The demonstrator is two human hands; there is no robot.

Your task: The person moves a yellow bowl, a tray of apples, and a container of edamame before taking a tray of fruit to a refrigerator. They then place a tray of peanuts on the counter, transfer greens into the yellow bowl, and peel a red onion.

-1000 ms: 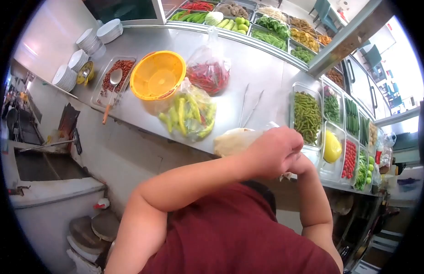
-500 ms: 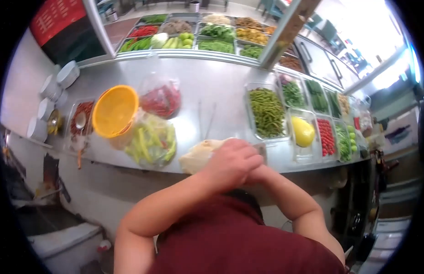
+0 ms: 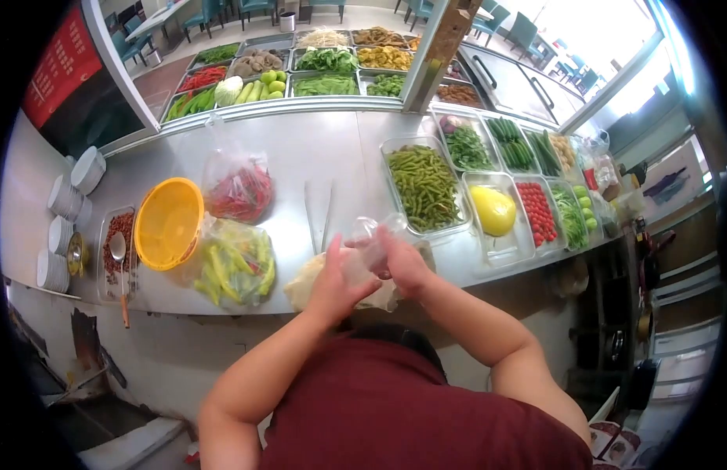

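Note:
A crumpled piece of thin clear plastic (image 3: 369, 247) is stretched between my hands above the counter's front edge. My right hand (image 3: 404, 266) has its fingers bent around this plastic. Beside it, my left hand (image 3: 337, 288) has thumb and fingers spread apart, with the plastic at its inner side. Under both hands lies a pale beige bag-like thing (image 3: 303, 283), partly covered by them. Just beyond are long metal tongs (image 3: 308, 211), resting on the steel counter (image 3: 355, 157).
On the left are a yellow basket (image 3: 175, 254), bagged light-green peppers (image 3: 236, 266), bagged red peppers (image 3: 242, 192), a tray with a spoon (image 3: 119, 249) and stacked white bowls (image 3: 54, 270). At right stand containers of green beans (image 3: 424, 188), a yellow bag (image 3: 493, 210) and cherry tomatoes (image 3: 537, 211).
My hands were folded one over the other; they have come apart, and clear plastic now shows between them. The whole view has shifted, with the counter items further left.

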